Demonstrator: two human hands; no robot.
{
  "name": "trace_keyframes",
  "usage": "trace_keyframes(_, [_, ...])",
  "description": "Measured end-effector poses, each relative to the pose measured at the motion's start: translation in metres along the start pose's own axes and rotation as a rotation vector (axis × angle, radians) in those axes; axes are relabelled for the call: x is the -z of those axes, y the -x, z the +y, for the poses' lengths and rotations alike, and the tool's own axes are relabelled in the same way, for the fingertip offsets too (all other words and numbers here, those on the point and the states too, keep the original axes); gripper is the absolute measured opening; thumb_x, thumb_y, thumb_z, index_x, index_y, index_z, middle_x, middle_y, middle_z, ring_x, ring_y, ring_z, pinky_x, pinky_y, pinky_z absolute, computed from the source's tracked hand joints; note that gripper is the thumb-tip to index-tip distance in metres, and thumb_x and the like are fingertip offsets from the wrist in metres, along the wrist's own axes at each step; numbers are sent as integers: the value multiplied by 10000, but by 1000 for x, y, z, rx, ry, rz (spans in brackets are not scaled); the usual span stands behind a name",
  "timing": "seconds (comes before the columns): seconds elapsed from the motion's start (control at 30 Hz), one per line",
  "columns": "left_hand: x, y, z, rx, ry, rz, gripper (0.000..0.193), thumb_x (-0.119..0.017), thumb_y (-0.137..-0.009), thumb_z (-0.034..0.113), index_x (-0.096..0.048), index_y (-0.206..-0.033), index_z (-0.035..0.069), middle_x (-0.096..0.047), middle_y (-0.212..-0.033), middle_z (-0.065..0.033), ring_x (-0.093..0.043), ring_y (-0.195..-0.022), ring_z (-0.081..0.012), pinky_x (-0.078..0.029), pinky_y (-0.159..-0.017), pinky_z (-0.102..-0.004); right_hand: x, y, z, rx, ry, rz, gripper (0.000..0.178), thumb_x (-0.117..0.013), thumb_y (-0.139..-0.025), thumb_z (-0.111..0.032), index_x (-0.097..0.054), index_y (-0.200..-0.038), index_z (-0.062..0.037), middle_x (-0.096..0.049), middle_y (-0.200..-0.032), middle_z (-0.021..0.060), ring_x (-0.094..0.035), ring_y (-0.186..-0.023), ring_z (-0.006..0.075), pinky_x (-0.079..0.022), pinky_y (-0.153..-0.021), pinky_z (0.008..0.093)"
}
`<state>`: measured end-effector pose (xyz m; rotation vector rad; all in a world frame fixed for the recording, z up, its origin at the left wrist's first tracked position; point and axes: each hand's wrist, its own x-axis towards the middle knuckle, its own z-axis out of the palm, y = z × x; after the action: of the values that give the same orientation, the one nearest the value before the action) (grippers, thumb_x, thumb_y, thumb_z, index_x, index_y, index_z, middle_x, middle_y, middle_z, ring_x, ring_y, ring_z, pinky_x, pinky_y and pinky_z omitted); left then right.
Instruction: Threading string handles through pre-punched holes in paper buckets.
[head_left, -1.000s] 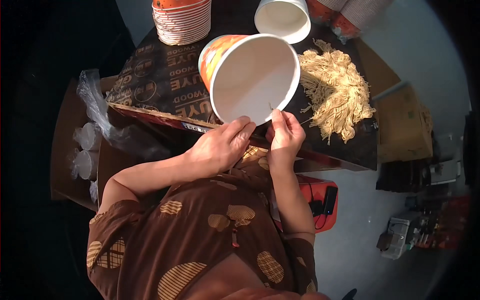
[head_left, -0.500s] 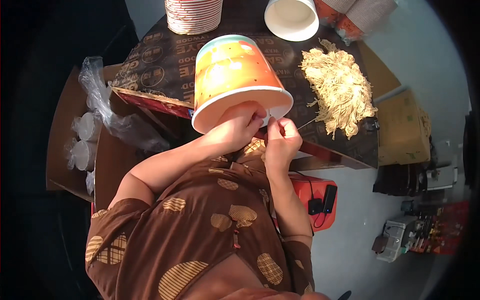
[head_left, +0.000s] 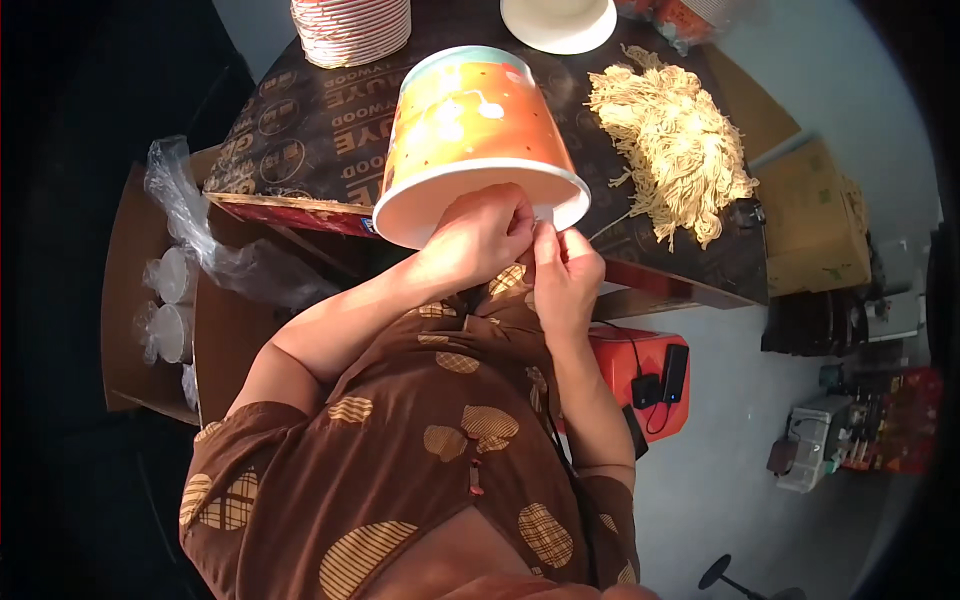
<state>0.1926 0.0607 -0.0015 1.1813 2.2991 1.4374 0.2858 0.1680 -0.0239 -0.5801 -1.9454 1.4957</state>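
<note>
An orange paper bucket (head_left: 470, 125) with a pale green base band lies tilted on the dark table, its white-rimmed mouth facing me. My left hand (head_left: 487, 228) reaches into that mouth, fingers curled in a pinch; what they hold is hidden. Close beside it, at the rim's lower right, my right hand (head_left: 567, 268) pinches with thumb and forefinger. A thin cream cord (head_left: 612, 226) runs from the heap of cream yarn (head_left: 675, 145) to my right hand, and its end between the fingertips is too small to make out.
On the dark printed tabletop (head_left: 290, 135) stand a stack of paper buckets (head_left: 352, 30) and a white bucket (head_left: 562, 22). An open carton (head_left: 225, 330) with plastic film is at left. A red stool (head_left: 655, 370) bears black devices; a cardboard box (head_left: 810, 225) stands right.
The view has shifted slightly, so the table things sit higher. The bucket's mouth has tipped a little downward. Both hands stay pinched close together at its rim.
</note>
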Motion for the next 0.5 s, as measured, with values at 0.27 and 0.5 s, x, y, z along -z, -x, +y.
trace_keyframes(0.27, [26, -10, 8, 293, 335, -223, 184, -574, -870, 173, -589, -901, -8, -562, -700, -38, -526, -653, -116, -447, -608, -292, 17, -11, -26, 118, 340, -5, 278, -624, -909, -199, -623, -759, 35, -578, -593, 198, -605, -546, 349, -451, -515, 392])
trace_keyframes(0.5, [23, -17, 3, 339, 674, -186, 138, -529, -895, 108, -526, -846, -21, -598, -715, -95, -581, -574, -126, -449, -480, -252, 13, -24, -24, 165, 401, -88, 265, -622, -869, -159, -617, -715, 57, -579, -621, 241, -609, -608, 411, -456, -550, 438])
